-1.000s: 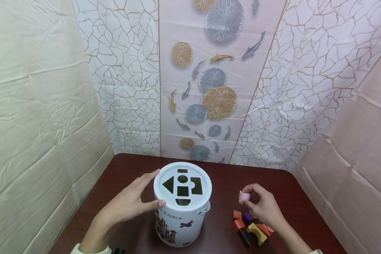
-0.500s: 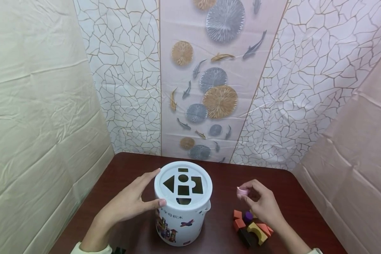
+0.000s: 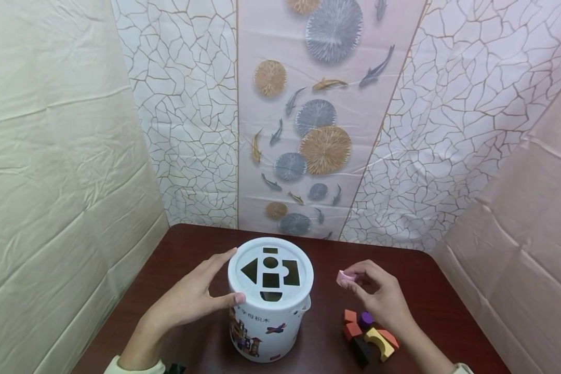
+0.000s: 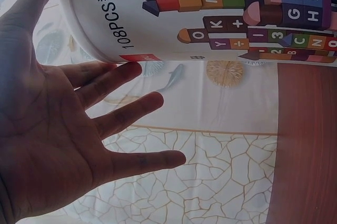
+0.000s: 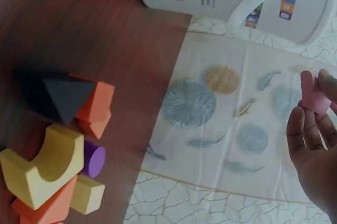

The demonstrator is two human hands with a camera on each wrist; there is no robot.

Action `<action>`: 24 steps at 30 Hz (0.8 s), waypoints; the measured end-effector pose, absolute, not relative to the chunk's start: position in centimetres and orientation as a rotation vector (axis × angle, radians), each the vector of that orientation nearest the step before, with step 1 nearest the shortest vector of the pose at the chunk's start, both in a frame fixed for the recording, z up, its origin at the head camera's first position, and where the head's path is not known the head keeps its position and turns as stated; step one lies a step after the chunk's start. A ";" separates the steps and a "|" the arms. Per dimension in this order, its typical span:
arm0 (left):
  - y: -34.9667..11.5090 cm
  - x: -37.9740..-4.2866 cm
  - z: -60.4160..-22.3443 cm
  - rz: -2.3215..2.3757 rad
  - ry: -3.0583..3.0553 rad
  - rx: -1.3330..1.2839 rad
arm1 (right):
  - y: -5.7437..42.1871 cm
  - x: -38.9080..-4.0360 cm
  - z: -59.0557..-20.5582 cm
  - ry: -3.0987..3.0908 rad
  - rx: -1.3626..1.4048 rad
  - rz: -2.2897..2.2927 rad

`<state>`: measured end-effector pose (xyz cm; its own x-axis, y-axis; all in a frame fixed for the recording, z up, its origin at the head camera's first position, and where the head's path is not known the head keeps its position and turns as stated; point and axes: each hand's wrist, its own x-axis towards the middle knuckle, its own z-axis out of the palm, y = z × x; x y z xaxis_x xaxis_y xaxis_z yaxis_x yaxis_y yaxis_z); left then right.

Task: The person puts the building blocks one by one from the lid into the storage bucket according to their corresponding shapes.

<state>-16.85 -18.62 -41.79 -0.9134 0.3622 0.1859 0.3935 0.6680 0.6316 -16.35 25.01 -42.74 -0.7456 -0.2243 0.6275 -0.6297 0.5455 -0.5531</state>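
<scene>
Pinched between the thumb and fingertips of the right hand (image 3: 376, 293), the pink block (image 3: 345, 278) is up off the table (image 3: 320, 337), to the right of the white bucket (image 3: 273, 337) and apart from it. I have the left hand (image 3: 189, 296) grasping nothing: its fingers are straight and spread, with the thumb and a fingertip at the rim of the lid (image 3: 295, 296). As I judge it, so small a piece could roll in a fingertip hold, so I would squeeze evenly, turn it from the wrist instead of regripping, and rest the left hand lightly so the bucket does not shift.

Only the head view gives me the lid's cut-out openings (image 3: 271, 280). My right wrist view adds a small yellow block (image 5: 88, 195) beside the purple cylinder (image 3: 366, 319), out of sight from the head, and the triangular end of the dark block (image 5: 63, 97). From the left wrist I get the open palm and the bucket's lettered print (image 4: 113, 16)
</scene>
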 end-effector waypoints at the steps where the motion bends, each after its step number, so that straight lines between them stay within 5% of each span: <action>1: -18.6 -16.8 -41.8 -1.087 -2.828 -0.640 | 24.9 -16.3 -42.6 -2.291 0.693 1.099; 24: -18.6 -16.8 -42.0 -1.085 -2.802 -0.660 | 21.0 -15.5 -39.7 -2.030 1.028 1.186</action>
<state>-16.79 -18.65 -41.97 -0.9059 0.3673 0.2109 0.4135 0.6597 0.6276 -15.47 20.97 -39.68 -0.5438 -0.3315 0.7710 -0.8344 0.3119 -0.4544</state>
